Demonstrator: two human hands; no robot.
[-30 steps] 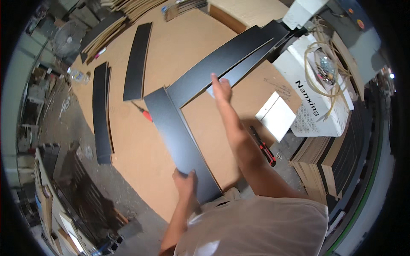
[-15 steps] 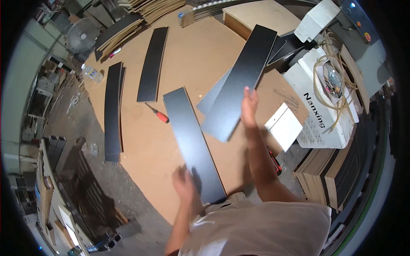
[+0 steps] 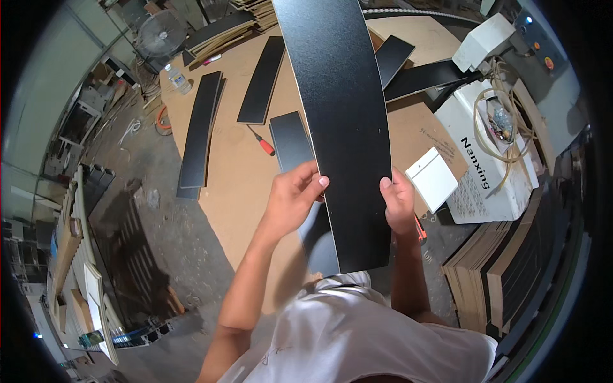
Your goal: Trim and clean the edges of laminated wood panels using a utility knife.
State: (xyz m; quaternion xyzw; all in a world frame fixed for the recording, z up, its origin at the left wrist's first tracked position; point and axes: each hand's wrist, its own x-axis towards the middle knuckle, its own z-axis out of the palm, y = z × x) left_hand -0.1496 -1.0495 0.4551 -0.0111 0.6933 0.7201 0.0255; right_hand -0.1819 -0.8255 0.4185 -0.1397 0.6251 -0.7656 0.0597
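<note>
Closest to us, our left hand [image 3: 290, 195] and right hand [image 3: 399, 204] grip a long black panel [image 3: 338, 115] by its two long edges, near its lower end. The fingers of each hand wrap onto the front face while the thumbs sit behind, so both are clamped on the board, not spread. The panel is lifted clear of the desk [image 3: 236, 185] and stands up in front of us, its far end running out of the top of the view.

Just under it, a second black panel [image 3: 300, 172] lies flat on the brown desk, partly hidden by the raised one. Beside it to the left lies a red-handled screwdriver [image 3: 263, 143]. To the right, near our right hand, sits a small white block [image 3: 433, 180], and past it a white machine housing [image 3: 491, 159] with a coil of hose on top.

Farther off, a shorter black strip [image 3: 262, 82] and a pair of long black strips [image 3: 199, 131] rest toward the desk's left edge, with more dark panels [image 3: 421, 73] at the far right. A plastic bottle [image 3: 177, 79] stands at the far corner, and a fan [image 3: 159, 32] beyond it.

As we judge it, one panel is in hand and being looked over or carried; several still wait on the desk, so most of the handling seems to remain.
</note>
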